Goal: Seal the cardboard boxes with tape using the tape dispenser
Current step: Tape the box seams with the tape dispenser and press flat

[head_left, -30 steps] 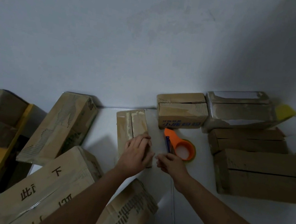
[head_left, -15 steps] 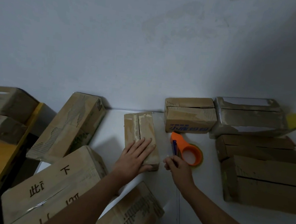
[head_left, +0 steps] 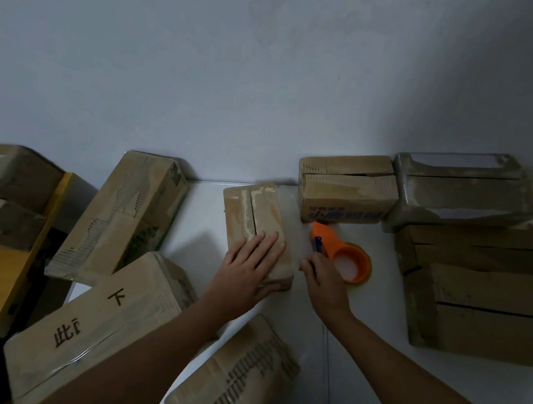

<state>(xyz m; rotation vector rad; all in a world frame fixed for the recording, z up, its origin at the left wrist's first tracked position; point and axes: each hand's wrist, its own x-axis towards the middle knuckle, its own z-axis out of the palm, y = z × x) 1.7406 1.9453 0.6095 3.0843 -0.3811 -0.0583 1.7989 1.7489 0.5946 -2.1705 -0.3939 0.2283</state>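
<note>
Centre of the frame: the left hand (head_left: 250, 269) lies flat, fingers straight, pressing the near end of the small cardboard box (head_left: 257, 230) on the white table (head_left: 373, 358). Just right of it, the right hand (head_left: 324, 280) reaches the orange tape dispenser (head_left: 343, 254) (fingers at its handle, grip unclear). More boxes crowd both sides.

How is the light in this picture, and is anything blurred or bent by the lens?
Head view: dim and bluish, no glare; the left hand on the small box and the orange tape dispenser stay fairly sharp; the wide lens bends boxes near the edges.
</note>
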